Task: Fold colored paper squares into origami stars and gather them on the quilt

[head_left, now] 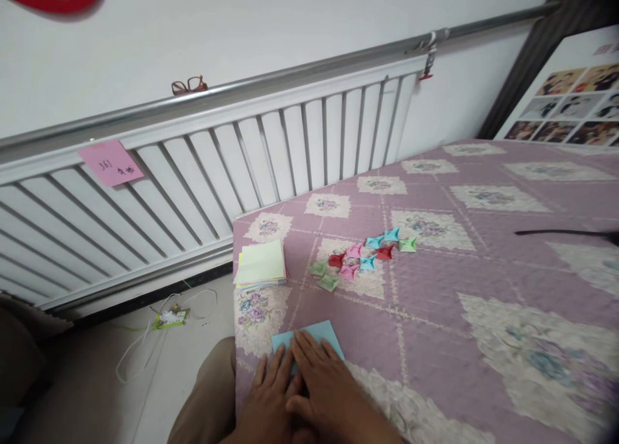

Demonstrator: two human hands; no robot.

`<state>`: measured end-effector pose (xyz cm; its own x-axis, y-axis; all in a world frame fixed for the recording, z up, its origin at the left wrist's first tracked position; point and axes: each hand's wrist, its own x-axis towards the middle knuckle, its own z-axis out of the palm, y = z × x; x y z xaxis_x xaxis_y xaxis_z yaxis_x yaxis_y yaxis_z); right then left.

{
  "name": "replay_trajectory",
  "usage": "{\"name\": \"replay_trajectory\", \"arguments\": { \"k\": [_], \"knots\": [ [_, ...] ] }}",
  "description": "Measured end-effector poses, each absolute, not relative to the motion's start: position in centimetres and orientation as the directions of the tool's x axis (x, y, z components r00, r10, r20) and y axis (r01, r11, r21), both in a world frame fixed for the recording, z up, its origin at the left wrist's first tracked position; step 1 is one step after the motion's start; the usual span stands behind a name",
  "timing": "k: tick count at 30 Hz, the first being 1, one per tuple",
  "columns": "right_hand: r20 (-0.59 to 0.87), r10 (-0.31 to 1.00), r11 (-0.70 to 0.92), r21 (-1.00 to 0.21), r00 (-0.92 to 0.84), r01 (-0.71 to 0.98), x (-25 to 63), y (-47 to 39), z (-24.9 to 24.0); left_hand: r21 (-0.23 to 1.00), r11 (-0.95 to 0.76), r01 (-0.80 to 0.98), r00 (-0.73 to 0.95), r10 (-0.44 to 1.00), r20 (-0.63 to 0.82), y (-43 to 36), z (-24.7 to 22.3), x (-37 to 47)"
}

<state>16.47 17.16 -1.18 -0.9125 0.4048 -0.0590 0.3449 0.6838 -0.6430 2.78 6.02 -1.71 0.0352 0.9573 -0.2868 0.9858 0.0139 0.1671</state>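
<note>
A light blue sheet of paper (pixel 325 331) lies on the bed near its left edge, partly covered by my hands. My left hand (pixel 271 392) rests palm down on the lower left part of it, fingers stretched out. Beside it, my right hand (pixel 323 383) lies flat over the paper's middle, its fingers extended and touching or overlapping those of the left. Farther back sit several small folded paper pieces (pixel 356 250) in red, pink, blue and green, set out in two slanting rows. Left of them is a stack of coloured paper sheets (pixel 262 263) with a pale green one on top.
The purple floral bedspread (pixel 435 289) spreads to the right, with a dark thin object (pixel 563 233) there. Beyond it stands a white radiator (pixel 290 147) with a pink note (pixel 111 163); glasses (pixel 189 85) rest on its pipe. A power strip (pixel 171 318) lies on the floor.
</note>
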Motion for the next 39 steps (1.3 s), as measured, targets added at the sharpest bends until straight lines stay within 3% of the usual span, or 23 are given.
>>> {"name": "replay_trajectory", "arguments": {
  "k": [4,13,18,23,29,34,39],
  "knots": [
    [-0.112,0.432,0.696,-0.590,-0.895,0.410,16.9,17.5,-0.5,0.163,0.070,0.984,-0.005,0.928,-0.372,5.7,-0.8,2.2],
    [-0.183,0.546,0.682,-0.470,-0.817,0.561,18.1,18.4,0.3,0.182,0.151,0.972,-0.093,0.952,-0.292,4.8,-0.5,0.5],
    [-0.146,0.613,0.671,-0.424,-0.777,0.609,19.2,19.2,-0.5,0.195,0.219,0.956,-0.202,0.974,-0.104,5.3,-0.5,0.3],
    [-0.086,0.687,0.636,-0.409,-0.722,0.654,19.8,19.7,-0.9,0.208,0.164,0.964,-0.193,0.973,0.129,5.7,-1.1,-0.1],
    [-0.051,0.767,0.563,-0.425,-0.640,0.709,19.1,19.7,-0.3,0.123,0.101,0.987,-0.126,0.968,0.215,5.6,-1.9,-0.2],
    [0.062,0.715,0.637,-0.469,-0.697,0.612,18.8,19.1,0.8,0.042,0.029,0.999,-0.038,0.966,0.256,5.8,-1.4,0.6],
    [0.067,0.585,0.704,-0.537,-0.809,0.464,18.5,18.3,0.4,0.053,-0.080,0.995,0.057,0.941,0.333,7.2,-1.2,2.3]
  ]
}}
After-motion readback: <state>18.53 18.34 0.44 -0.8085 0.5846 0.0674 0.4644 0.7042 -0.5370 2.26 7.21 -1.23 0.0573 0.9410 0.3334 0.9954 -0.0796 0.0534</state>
